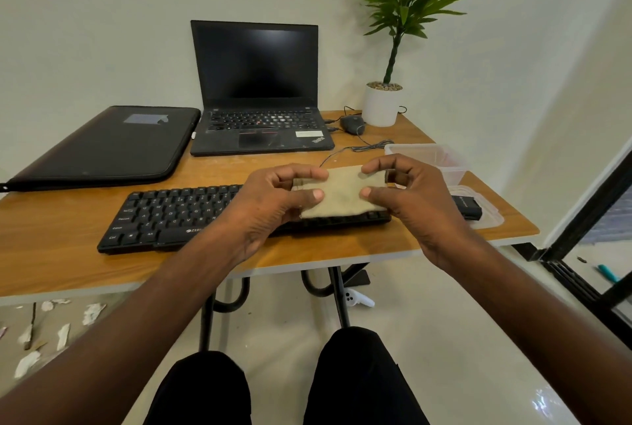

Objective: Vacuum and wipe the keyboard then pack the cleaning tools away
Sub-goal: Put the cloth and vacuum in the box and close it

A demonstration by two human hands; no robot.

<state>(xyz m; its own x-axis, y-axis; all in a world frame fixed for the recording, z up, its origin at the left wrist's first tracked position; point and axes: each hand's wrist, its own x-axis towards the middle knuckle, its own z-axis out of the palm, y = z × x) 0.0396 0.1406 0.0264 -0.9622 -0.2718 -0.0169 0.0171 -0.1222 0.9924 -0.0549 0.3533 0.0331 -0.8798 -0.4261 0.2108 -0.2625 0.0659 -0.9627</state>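
Wooden desk (68, 236) under my hands; my left hand (273, 206) and right hand (410, 199) each pinch an end of the beige cloth (342, 192), held just above the black keyboard (164, 216); I'd keep it folded flat, edges aligned, before packing.

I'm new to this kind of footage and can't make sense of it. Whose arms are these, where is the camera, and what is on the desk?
There is no machine here: a person wears a camera on their head, looking down at their own arms. Both the left hand and right hand pinch a folded beige cloth between thumb and fingers, above a black keyboard on the wooden desk. Behind it stand an open laptop, a black sleeve case, a wired mouse and a potted plant. At right lie a clear plastic box and its lid, with a small black device on the lid.
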